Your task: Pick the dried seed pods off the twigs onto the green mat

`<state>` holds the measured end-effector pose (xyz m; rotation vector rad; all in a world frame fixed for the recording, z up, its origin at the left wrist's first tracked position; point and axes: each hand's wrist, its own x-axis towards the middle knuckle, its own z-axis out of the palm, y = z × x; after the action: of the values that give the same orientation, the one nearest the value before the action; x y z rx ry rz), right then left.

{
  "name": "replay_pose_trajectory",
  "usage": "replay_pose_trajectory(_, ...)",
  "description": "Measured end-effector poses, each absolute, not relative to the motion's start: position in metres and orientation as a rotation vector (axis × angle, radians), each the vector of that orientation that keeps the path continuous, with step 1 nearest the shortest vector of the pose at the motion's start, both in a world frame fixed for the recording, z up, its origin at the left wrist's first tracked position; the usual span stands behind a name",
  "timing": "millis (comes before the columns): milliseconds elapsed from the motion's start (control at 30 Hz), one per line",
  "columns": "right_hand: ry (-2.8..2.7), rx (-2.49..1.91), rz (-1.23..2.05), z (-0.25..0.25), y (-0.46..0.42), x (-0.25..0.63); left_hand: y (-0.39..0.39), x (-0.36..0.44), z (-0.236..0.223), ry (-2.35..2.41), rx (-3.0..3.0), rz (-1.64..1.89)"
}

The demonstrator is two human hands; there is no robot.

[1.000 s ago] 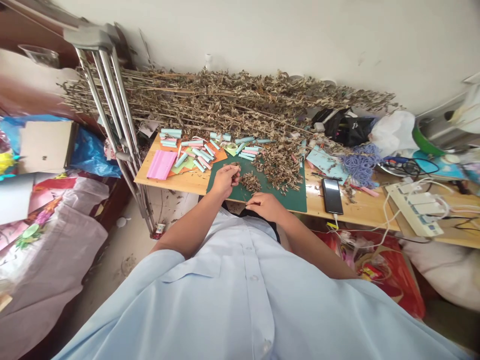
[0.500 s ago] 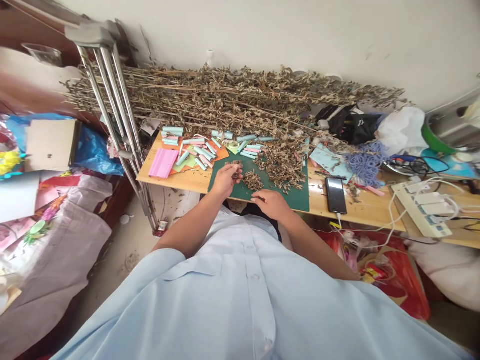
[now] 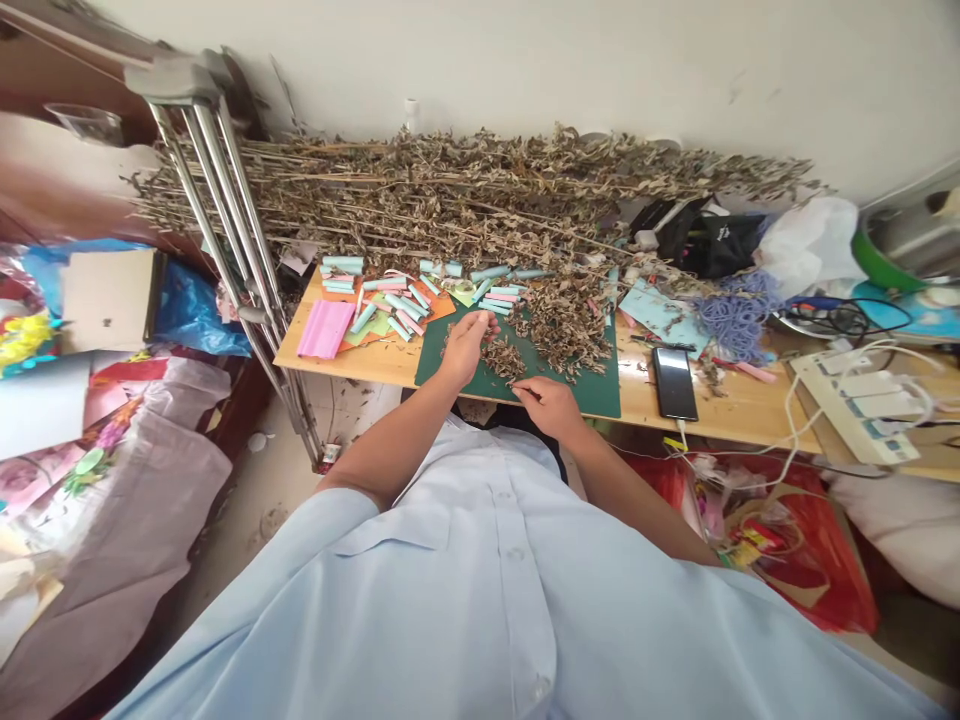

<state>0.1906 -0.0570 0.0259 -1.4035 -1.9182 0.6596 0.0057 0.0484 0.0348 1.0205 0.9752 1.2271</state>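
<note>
My left hand is over the left part of a green cutting mat, its fingers curled closed. The back of that hand faces me, so what its fingers hold is hidden; brown leaf bits show beside it. A small heap of dried leaves lies on the mat between my hands. At the heap's near edge, my right hand has thumb and forefinger pinched together; anything between them is too small to make out. A larger pile of dried leaves covers the mat's right side.
Bundles of dried stalks lie along the wall. Blue and pink paper rolls and a pink paper stack are at the left. To the right are a phone, purple yarn and a power strip. Crutches stand left of the table.
My left hand has turned and shifted slightly right, its fingertips now higher, and the leaves seen at its fingers are mostly hidden. My right hand's fingers have closed into a pinch by the small heap.
</note>
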Motion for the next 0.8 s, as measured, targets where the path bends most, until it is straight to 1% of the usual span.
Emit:
replay_pose_trajectory(133,-1.823,-1.468,0.634,0.012,-0.057,0.198,0.05,0.011,0.032,0.944,1.307,1.117)
replay_pose_trajectory(233,-1.735,-1.492,0.64,0.007,-0.058,0.202,0.049,0.011,0.032,0.903,1.399,1.047)
replay_pose_trajectory(433,-1.456,-1.466,0.663,0.012,-0.083,0.184,0.046,0.002,0.03,0.892,1.481,1.067)
replay_pose_trajectory(500,-1.307,-1.489,0.714,0.012,-0.093,0.171,0.041,-0.002,0.031,0.926,1.532,1.055)
replay_pose_trajectory(533,-1.231,-1.487,0.79,0.013,-0.095,0.164,0.038,-0.005,0.031,0.953,1.563,1.054)
replay_pose_trajectory(633,-0.882,-1.399,0.989,0.025,-0.088,0.152,0.026,-0.01,0.033,1.003,1.708,1.07)
replay_pose_trajectory(700,-0.692,-1.27,1.005,0.043,-0.073,0.152,0.018,-0.011,0.031,1.033,1.855,1.048)
replay_pose_trajectory(800,-0.658,-1.125,0.941,0.072,-0.046,0.162,0.01,-0.007,0.025,1.14,2.081,0.926)
